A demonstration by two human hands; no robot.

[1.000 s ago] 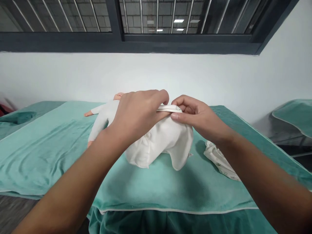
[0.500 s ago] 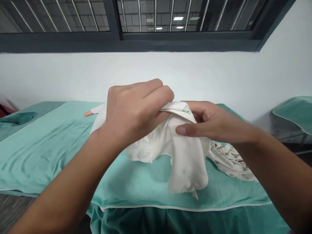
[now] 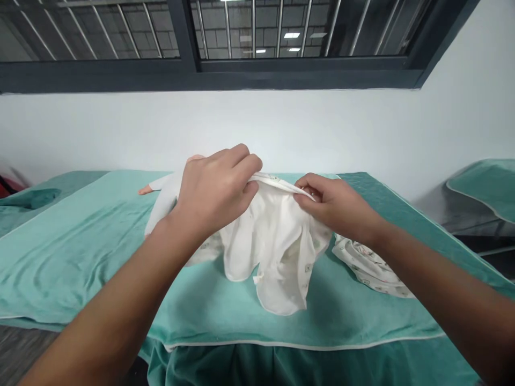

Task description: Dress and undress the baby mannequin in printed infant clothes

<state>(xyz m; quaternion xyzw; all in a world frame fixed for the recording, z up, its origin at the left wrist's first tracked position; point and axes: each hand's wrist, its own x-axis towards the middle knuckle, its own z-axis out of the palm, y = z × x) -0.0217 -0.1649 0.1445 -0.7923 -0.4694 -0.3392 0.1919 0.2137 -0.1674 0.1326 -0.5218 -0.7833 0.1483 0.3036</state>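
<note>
Here, white garment [image 3: 267,236] hanging downward, top edge [image 3: 277,183] crosswise, left hand [image 3: 215,187] and right hand [image 3: 341,206], fingers [image 3: 304,202] pinching it

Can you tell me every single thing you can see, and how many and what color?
white garment: one, white, held up between both hands
doll: one, white sleeves, behind the left hand
patterned cloth: one, whitish, bed's right side
bed cover: one, green, beneath them
green cloth: one, far right
wall: white, behind the bed
window frame: one, dark gray, top
bars: several, silver, in the window
red thing: one, left edge, unclear
floor: gray, lower left
hands: two, left and right, center
</note>
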